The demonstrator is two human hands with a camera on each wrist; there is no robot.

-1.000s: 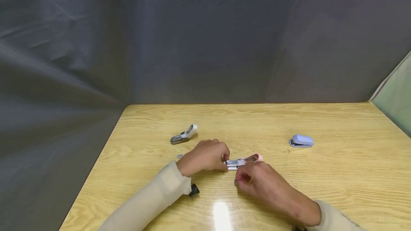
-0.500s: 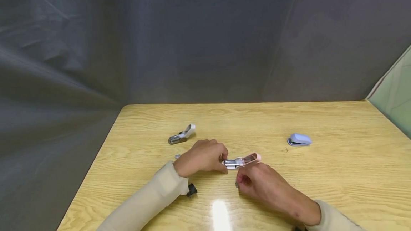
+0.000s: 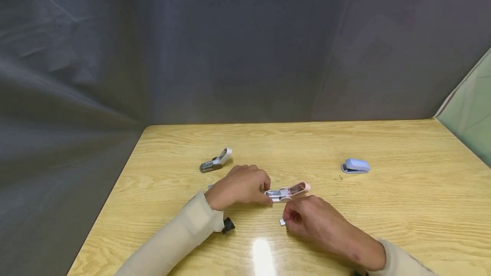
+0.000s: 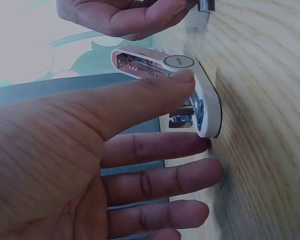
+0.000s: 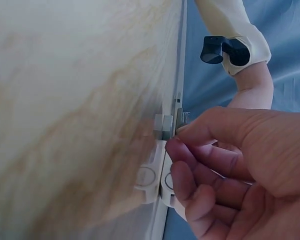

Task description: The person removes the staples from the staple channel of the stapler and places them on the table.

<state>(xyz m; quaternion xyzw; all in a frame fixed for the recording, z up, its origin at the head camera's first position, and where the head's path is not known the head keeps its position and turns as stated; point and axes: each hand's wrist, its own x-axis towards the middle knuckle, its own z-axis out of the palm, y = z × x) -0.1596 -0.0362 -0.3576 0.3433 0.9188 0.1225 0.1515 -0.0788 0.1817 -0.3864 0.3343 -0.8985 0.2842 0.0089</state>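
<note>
A small stapler [image 3: 283,194] with a white base and a pink lid lies opened out on the table, its metal staple channel exposed. My left hand [image 3: 241,187] holds the front end of the base; in the left wrist view the thumb lies along the stapler [image 4: 210,102] and the index fingertip touches its tip. Beside it, close to the tabletop, my right hand [image 3: 320,227] pinches a short silver strip of staples [image 3: 282,222] between thumb and index finger. In the right wrist view the strip [image 5: 163,126] sticks out past the fingertips.
Another opened stapler [image 3: 215,160], grey with a white lid, lies behind my left hand. A lilac stapler [image 3: 355,165] stands at the right. One more small silver piece [image 3: 210,186] is partly hidden by the left wrist. A dark curtain [image 3: 245,46] rises behind the table.
The staple strip has turned in my right fingers, so a brighter face shows. The left hand stays on the pink-and-white stapler. The head view has shifted slightly.
</note>
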